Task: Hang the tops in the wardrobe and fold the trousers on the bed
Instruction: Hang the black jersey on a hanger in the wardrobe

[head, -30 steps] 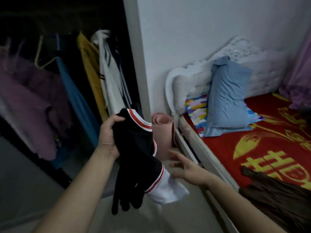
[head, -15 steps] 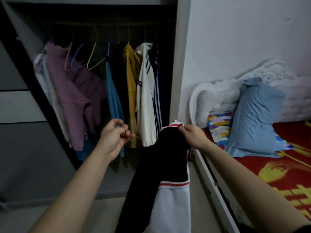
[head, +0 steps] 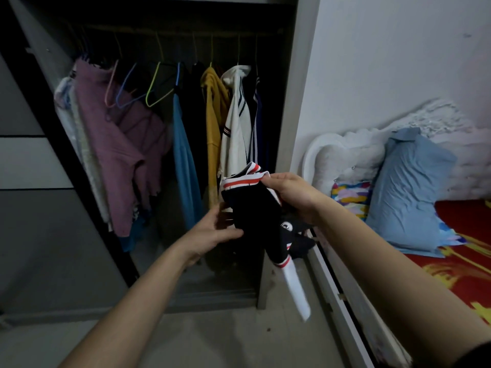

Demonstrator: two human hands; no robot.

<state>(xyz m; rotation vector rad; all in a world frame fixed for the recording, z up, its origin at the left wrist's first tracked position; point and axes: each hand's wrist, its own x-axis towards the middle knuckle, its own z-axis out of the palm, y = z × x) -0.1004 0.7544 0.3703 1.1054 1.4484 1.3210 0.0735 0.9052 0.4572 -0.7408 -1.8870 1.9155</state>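
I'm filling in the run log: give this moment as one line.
stage: top held, not yet hung | left hand: grips black top low | right hand: pinches its striped edge | empty hangers: in wardrobe

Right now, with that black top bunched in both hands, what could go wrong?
The top is crumpled between the left hand and right hand, and neither holds a hanger; freeing one hand to fetch one may let it slip. Its white end dangles low and could brush the floor. The empty hangers sit tight among hung clothes, so pulling one might snag a neighbour.
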